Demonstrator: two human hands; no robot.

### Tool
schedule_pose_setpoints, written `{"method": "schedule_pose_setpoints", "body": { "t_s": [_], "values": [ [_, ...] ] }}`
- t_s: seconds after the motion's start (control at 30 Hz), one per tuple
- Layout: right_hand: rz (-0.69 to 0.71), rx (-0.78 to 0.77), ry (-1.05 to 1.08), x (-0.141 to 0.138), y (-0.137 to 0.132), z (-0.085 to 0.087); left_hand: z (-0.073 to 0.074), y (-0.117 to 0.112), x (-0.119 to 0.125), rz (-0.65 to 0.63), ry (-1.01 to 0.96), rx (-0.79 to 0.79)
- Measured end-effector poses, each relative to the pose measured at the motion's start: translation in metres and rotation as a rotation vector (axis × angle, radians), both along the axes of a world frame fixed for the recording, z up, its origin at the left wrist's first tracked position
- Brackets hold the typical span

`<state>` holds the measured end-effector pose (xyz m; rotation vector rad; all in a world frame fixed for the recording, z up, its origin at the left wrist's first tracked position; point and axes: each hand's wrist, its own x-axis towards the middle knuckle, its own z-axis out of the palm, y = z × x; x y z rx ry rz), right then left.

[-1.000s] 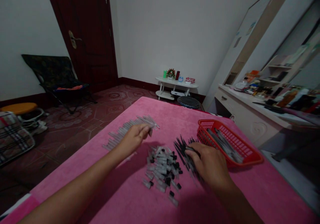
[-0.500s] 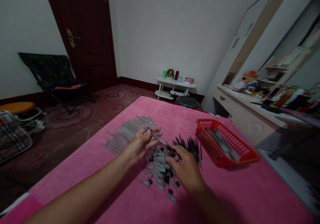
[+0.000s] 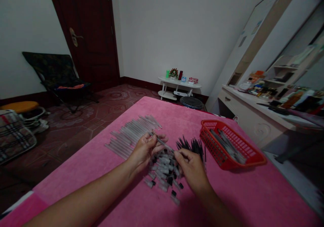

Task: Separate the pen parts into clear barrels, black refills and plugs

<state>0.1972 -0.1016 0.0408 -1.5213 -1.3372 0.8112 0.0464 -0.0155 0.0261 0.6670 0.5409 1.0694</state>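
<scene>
A slim pen (image 3: 165, 144) with a clear barrel slants between my two hands above the pink cloth. My left hand (image 3: 144, 150) pinches its far end between thumb and fingers. The near end is in the fingertips of my right hand (image 3: 191, 166), which cover its tip. Below the pen lies a heap of clear pen caps (image 3: 162, 169) with black parts among them. Clear pen barrels (image 3: 130, 132) lie side by side beyond my left hand. Dark, thin pen refills (image 3: 192, 144) sit in a bunch just past my right hand.
A red plastic basket (image 3: 234, 144) with several pens in it stands at the right of the pink-covered table (image 3: 101, 183). A cluttered dresser (image 3: 255, 112) is farther right. A folding chair (image 3: 60, 71) stands by the door, and a low white stand (image 3: 179, 82) is against the wall.
My right fingers have closed over the pen's near end, where a dark part showed before. My left hand keeps its grip. The whole view has shifted slightly.
</scene>
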Motion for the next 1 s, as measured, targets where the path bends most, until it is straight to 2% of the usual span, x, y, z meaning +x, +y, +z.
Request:
{"method": "schedule_pose_setpoints", "body": {
  "t_s": [0.13, 0.3, 0.47, 0.63, 0.83, 1.0],
  "values": [
    [0.016, -0.02, 0.033, -0.001, -0.001, 0.0, -0.001, -0.002, 0.001, 0.009, 0.021, 0.017],
    [-0.03, 0.099, -0.072, 0.0, -0.002, 0.002, -0.001, -0.003, 0.003, 0.018, 0.02, 0.011],
    [-0.008, 0.042, -0.051, 0.002, 0.0, -0.002, -0.003, -0.005, 0.003, 0.017, 0.012, 0.017],
    [-0.075, 0.082, -0.156, 0.004, 0.001, -0.005, -0.004, -0.006, 0.003, 0.007, 0.03, 0.045],
    [0.005, 0.012, -0.288, 0.005, -0.001, -0.009, -0.006, -0.005, 0.002, 0.025, 0.021, 0.047],
    [-0.032, 0.037, -0.234, 0.005, -0.001, -0.008, -0.007, -0.003, 0.002, 0.04, 0.028, 0.024]
  ]
}}
